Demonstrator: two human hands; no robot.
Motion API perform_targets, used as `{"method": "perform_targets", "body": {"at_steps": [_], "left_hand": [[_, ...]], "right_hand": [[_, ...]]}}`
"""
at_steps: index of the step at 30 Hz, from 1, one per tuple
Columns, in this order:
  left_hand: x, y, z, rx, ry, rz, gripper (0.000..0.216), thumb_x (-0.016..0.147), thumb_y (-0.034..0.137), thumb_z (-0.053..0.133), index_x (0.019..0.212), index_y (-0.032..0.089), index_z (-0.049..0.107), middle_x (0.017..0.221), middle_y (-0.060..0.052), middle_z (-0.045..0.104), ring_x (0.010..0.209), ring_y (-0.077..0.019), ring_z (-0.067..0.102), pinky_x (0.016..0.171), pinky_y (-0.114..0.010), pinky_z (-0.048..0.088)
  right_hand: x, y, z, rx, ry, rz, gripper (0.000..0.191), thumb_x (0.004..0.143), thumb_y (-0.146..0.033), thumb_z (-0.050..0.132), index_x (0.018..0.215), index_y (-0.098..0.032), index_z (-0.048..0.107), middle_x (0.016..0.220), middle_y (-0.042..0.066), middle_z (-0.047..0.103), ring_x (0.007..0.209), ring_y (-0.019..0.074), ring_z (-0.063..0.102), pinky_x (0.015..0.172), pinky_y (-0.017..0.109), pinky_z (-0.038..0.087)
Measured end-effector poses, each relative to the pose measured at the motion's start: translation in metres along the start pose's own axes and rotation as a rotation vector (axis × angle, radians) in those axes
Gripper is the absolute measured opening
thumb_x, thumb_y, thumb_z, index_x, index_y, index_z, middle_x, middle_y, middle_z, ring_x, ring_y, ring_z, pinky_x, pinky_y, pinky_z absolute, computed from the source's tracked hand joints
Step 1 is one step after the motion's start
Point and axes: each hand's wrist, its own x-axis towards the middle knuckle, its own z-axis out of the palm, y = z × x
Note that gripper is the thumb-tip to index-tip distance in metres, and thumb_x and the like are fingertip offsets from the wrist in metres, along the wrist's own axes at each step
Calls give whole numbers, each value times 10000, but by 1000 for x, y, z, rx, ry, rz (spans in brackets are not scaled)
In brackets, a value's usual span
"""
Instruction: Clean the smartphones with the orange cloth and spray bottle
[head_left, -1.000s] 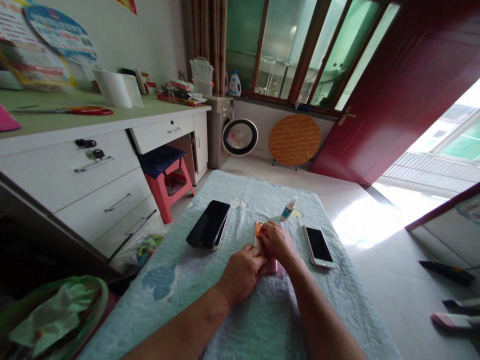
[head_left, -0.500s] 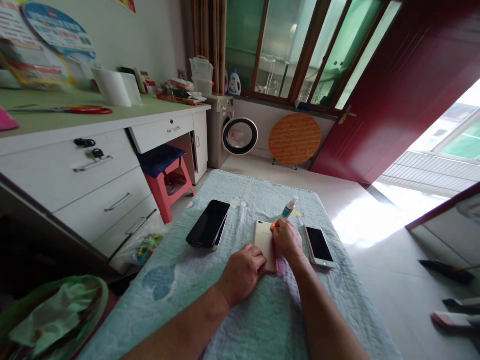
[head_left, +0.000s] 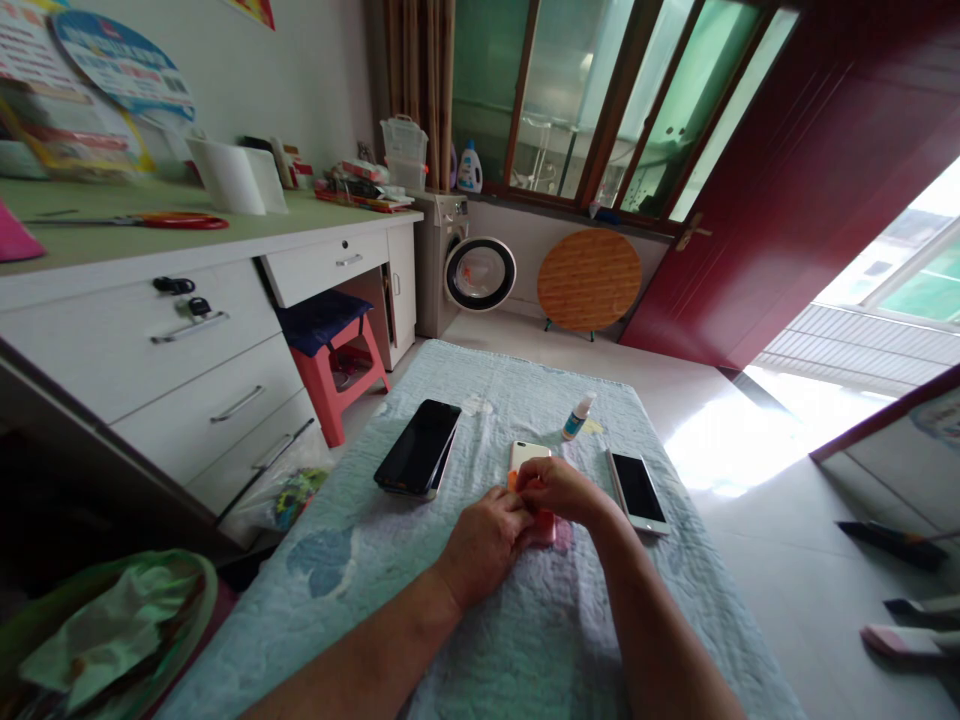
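Note:
A gold phone (head_left: 527,455) lies face down in the middle of a pale blue quilted cloth (head_left: 487,620). My left hand (head_left: 484,540) rests on the phone's near end with curled fingers, pressing it down. My right hand (head_left: 559,490) lies across the phone's lower half, fingers closed on a small orange cloth (head_left: 513,481) that peeks out at its left edge. Only the far end of the phone shows. A black phone (head_left: 418,460) lies to the left, a white phone (head_left: 636,490) with a dark screen to the right. A small spray bottle (head_left: 578,417) lies beyond.
A white desk with drawers (head_left: 172,330) stands on the left, with a pink stool (head_left: 334,365) under it. A green plastic bag (head_left: 97,630) sits at lower left. A small washing machine (head_left: 465,265), a round wooden board (head_left: 589,280) and a red door (head_left: 810,180) are beyond.
My right hand slid from the phone's far end out to its right edge, then back across its lower half with the orange cloth. The left hand stayed put.

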Motion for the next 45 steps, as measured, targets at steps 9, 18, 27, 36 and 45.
{"method": "perform_targets", "body": {"at_steps": [9,18,27,36,45], "left_hand": [[-1,-2,2,61,-20,-8,154,939,267,549,891,198,678,971,-31,664,956,-207,561,844,-325,473],[-1,-2,-1,88,-55,0,162,932,274,564,823,195,653,908,-26,644,927,-195,543,796,-297,457],[-1,-2,1,64,-43,-11,187,951,281,519,879,205,674,949,-34,653,953,-207,547,822,-318,465],[-1,-4,1,33,-32,0,157,863,189,632,1008,228,680,1090,-28,656,1072,-221,542,942,-347,467],[-1,-3,3,-2,14,43,172,882,167,618,1031,236,668,1092,-10,681,1088,-200,552,985,-348,459]], "right_hand": [[16,-1,10,-312,375,17,129,826,-168,553,806,-180,680,849,24,632,771,129,555,711,229,370],[27,10,17,-417,553,177,254,952,-287,454,885,-213,688,911,34,568,793,136,502,659,232,309],[22,3,13,-426,405,40,273,934,-226,462,915,-240,735,937,32,609,809,127,552,710,224,350],[13,-7,6,-270,206,-101,176,765,-127,575,812,-202,727,860,18,648,746,116,577,700,212,396],[4,-10,-1,-7,-81,-12,172,705,-108,574,783,-175,711,698,-18,658,610,92,550,577,180,410]]}}
